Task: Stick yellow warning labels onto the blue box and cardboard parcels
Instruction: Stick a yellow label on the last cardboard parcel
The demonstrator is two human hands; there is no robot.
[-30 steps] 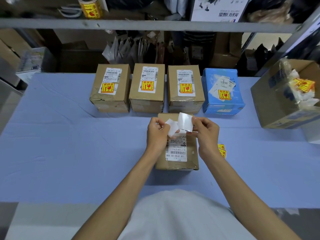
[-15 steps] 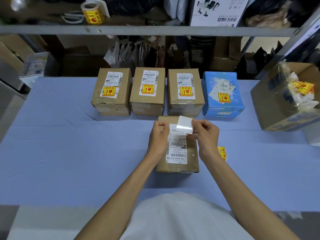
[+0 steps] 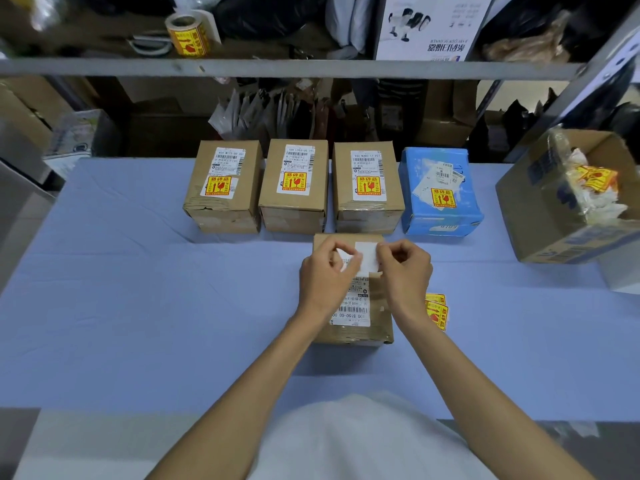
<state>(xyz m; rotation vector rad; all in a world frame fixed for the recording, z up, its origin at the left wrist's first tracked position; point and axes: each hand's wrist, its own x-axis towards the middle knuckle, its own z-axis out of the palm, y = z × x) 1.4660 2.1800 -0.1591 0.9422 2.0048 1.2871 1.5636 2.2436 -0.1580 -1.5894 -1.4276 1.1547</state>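
Blue-clothed table [image 3: 138, 306]: cardboard parcels [image 3: 294, 185], blue box [image 3: 438, 192].

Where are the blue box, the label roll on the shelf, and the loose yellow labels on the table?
blue box [image 3: 437, 188]: head view, top face.
label roll [image 3: 189, 36]: head view, yellow outer wrap.
loose yellow labels [image 3: 437, 311]: head view, middle of strip.
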